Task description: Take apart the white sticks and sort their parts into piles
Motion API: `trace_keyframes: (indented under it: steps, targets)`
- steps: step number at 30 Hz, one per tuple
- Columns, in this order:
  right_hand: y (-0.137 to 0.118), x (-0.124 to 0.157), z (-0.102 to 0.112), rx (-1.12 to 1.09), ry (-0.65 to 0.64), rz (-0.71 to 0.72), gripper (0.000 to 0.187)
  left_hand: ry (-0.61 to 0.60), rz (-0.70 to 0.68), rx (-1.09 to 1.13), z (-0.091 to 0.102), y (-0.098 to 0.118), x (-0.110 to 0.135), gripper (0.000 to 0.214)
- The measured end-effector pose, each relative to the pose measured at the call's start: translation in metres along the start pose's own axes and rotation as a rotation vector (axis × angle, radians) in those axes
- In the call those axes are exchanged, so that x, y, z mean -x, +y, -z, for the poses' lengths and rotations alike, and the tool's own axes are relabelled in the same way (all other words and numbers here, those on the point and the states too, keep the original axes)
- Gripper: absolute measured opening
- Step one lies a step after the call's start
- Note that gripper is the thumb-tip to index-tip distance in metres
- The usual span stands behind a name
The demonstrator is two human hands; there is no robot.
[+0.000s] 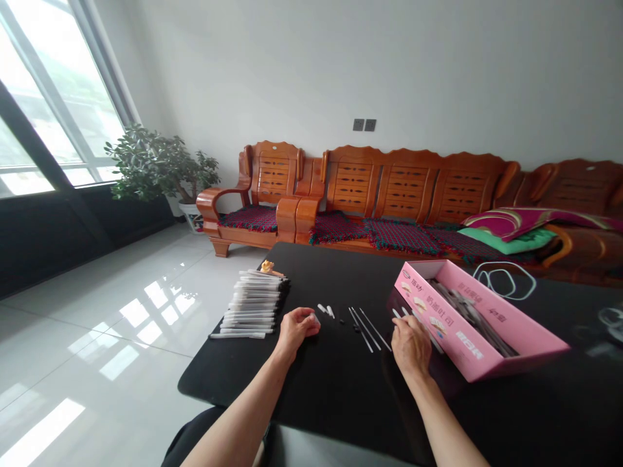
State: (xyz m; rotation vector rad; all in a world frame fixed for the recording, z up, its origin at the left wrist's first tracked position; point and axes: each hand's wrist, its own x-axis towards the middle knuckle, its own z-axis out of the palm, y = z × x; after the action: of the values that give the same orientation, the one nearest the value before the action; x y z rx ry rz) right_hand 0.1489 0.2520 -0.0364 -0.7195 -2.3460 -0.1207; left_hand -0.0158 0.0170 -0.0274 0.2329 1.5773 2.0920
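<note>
My left hand is closed in a pinch above the black table, with a small whitish piece, apparently a pen cap, at its fingertips. Just beyond it lie loose white pen caps and small black plugs. Several thin pen refills lie side by side between my hands. My right hand is curled down over white pen barrels beside the pink box, fingers closed around one; its grip is partly hidden. To the left is a neat row of assembled-looking white pens with dark ends.
The pink box holds many greyish sticks and stands at the right. Behind it is a white cable loop. A small yellowish figure sits beyond the pens. The black table has a wooden sofa behind it.
</note>
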Motion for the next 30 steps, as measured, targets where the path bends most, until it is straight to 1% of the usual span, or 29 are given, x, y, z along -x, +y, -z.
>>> trace_keyframes:
  steps: [5,8,10,11,13,15,18,19,20,21,24,25,27,30]
  targets:
    - [-0.015,0.007,0.003,-0.066,-0.038,0.053,0.022,0.008,0.034,0.064,-0.003,-0.006,-0.017,0.036]
    - [-0.020,0.008,0.004,-0.093,-0.035,0.072,0.020,0.005,0.011,-0.003,-0.002,-0.006,-0.019,0.035]
    - [-0.024,0.009,0.005,-0.122,-0.021,0.088,0.021,0.015,-0.044,-0.167,-0.001,-0.003,-0.014,0.035]
    - [-0.026,0.009,0.006,-0.138,-0.012,0.094,0.021,0.015,-0.096,-0.277,0.000,0.000,-0.011,0.036]
    - [-0.030,0.009,0.010,-0.172,0.000,0.104,0.022,0.005,-0.228,-0.499,0.004,0.008,-0.002,0.037]
    - [-0.032,0.009,0.014,-0.203,0.010,0.102,0.023,0.011,-0.364,-0.671,0.012,0.022,0.006,0.037]
    - [-0.031,0.010,0.021,-0.235,0.026,0.070,0.025,0.127,-0.522,-0.927,0.035,0.049,0.012,0.030]
    - [-0.030,0.010,0.023,-0.244,0.031,0.059,0.025,0.180,-0.526,-1.022,0.045,0.059,0.013,0.026]
    - [-0.029,0.010,0.024,-0.253,0.037,0.049,0.025,0.234,-0.491,-1.106,0.057,0.068,0.013,0.022]
    - [-0.028,0.010,0.026,-0.260,0.041,0.042,0.026,0.245,-0.434,-1.179,0.069,0.076,0.012,0.018]
    - [-0.027,0.009,0.030,-0.263,0.052,0.018,0.027,0.194,-0.250,-1.293,0.103,0.091,0.012,0.013]
    - [-0.027,0.009,0.031,-0.259,0.052,0.012,0.027,0.164,-0.223,-1.315,0.111,0.093,0.012,0.013]
    - [-0.028,0.007,0.032,-0.253,0.051,0.006,0.027,0.117,-0.193,-1.341,0.123,0.093,0.014,0.014]
    - [-0.030,0.006,0.032,-0.249,0.042,0.019,0.028,0.068,-0.157,-1.357,0.128,0.089,0.014,0.014]
